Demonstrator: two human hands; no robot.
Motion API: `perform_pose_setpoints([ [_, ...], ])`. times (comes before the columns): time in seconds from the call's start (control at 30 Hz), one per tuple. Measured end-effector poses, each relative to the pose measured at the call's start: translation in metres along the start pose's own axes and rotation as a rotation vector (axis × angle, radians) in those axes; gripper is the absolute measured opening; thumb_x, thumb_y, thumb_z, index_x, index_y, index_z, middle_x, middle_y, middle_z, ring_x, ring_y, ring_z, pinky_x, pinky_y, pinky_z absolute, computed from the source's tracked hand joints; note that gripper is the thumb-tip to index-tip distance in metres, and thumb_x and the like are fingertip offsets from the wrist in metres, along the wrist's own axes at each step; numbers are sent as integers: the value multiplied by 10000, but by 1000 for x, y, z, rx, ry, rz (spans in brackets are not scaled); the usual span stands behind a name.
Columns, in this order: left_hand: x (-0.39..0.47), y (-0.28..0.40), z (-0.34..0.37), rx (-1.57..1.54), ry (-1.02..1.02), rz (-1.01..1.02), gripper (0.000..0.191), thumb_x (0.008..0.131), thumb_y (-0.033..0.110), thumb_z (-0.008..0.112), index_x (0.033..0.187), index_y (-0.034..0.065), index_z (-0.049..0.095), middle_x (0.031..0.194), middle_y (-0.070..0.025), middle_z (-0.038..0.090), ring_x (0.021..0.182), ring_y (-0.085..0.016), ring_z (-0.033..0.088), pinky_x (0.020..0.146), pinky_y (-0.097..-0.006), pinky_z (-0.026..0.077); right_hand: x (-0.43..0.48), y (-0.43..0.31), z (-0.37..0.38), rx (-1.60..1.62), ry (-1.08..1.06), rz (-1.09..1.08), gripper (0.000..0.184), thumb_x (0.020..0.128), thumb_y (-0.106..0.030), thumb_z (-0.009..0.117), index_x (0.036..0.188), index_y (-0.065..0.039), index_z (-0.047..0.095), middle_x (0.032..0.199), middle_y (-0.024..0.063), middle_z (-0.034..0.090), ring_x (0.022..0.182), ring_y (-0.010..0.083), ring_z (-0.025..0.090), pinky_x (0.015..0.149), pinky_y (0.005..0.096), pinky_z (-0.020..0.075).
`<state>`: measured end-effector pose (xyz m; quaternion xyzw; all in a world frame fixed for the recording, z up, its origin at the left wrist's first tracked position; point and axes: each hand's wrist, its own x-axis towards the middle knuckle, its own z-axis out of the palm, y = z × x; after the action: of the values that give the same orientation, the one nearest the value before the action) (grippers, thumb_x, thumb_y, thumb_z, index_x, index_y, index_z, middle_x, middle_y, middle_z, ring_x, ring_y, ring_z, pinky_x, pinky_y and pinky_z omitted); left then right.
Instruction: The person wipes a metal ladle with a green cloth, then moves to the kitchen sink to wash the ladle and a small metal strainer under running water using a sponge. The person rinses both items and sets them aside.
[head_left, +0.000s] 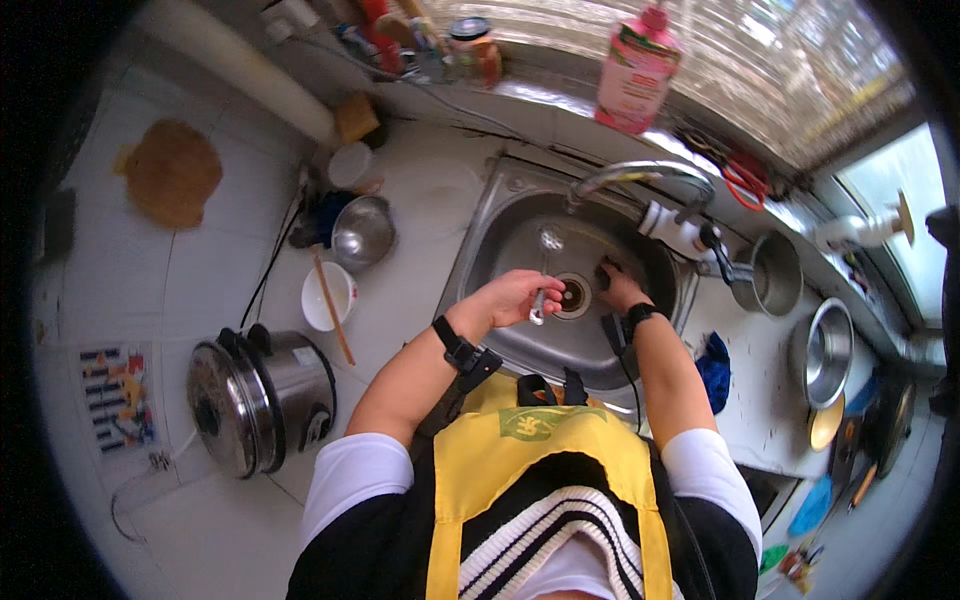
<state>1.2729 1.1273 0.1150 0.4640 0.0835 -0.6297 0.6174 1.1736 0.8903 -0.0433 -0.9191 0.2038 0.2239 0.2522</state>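
Note:
My left hand (519, 297) is over the stainless steel sink (517, 349), closed around a metal utensil. The end of its handle (537, 309) sticks out below my fingers. A pierced round metal head (551, 238), like that of a slotted spoon, shows beyond the hand, seemingly on the same utensil. Lower in the basin, right of the drain (571, 295), my right hand (622, 289) has its fingers against a small dark object (606, 271), too shadowed to name. The curved faucet (637, 171) reaches over the back of the sink, and no running water is visible.
Left of the sink are a steel bowl (363, 232), a white bowl (339, 298) with chopsticks (333, 307) across it, and an electric cooker (300, 390). On the right stand a pot (774, 276), a steel basin (828, 352) and a blue cloth (714, 373). A pink bottle (637, 75) is on the sill.

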Motion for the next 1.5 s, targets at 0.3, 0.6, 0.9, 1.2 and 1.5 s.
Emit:
perform_pose_setpoints([
  [0.3, 42, -25, -15, -16, 30, -109, 217, 924, 166, 532, 989, -36, 576, 794, -75, 602, 647, -127, 589, 556, -207, 484, 19, 39, 35, 44, 16, -26, 653, 593, -232, 777, 1160, -47, 512, 1089, 195, 590, 1046, 370, 549, 870, 428, 454],
  [0.6, 76, -38, -29, 88, 181, -102, 258, 935, 240, 512, 826, 9, 547, 715, -95, 613, 507, -155, 533, 445, -236, 429, -27, -3, -55, 1033, -230, 159, 525, 751, -148, 592, 1252, -111, 439, 944, 41, 530, 752, 139, 515, 583, 304, 428],
  [0.9, 87, -31, -15, 59, 146, -120, 100, 914, 88, 525, 864, 3, 544, 702, -30, 558, 553, -87, 527, 474, -186, 454, -119, -53, -132, 1735, -196, -247, 450, 849, -97, 446, 1294, -141, 398, 1105, 52, 563, 986, 191, 566, 794, 388, 495],
  [1.2, 27, 8, 44, 494, 74, 3, 284, 900, 214, 565, 1137, 66, 517, 1052, -89, 535, 1005, -243, 514, 845, -467, 488, -147, -79, -148, 1946, -163, -314, 461, 854, -82, 373, 1313, -130, 383, 1168, 109, 550, 1036, 250, 588, 840, 429, 512],
  [1.5, -58, 101, 114, 282, -309, 241, 224, 925, 138, 509, 1085, -18, 500, 1010, -137, 592, 849, -249, 630, 798, -376, 547, -174, -125, -198, 1645, 311, -441, 567, 807, 41, 531, 1262, -125, 236, 1127, 125, 501, 1007, 235, 573, 855, 382, 513],
])
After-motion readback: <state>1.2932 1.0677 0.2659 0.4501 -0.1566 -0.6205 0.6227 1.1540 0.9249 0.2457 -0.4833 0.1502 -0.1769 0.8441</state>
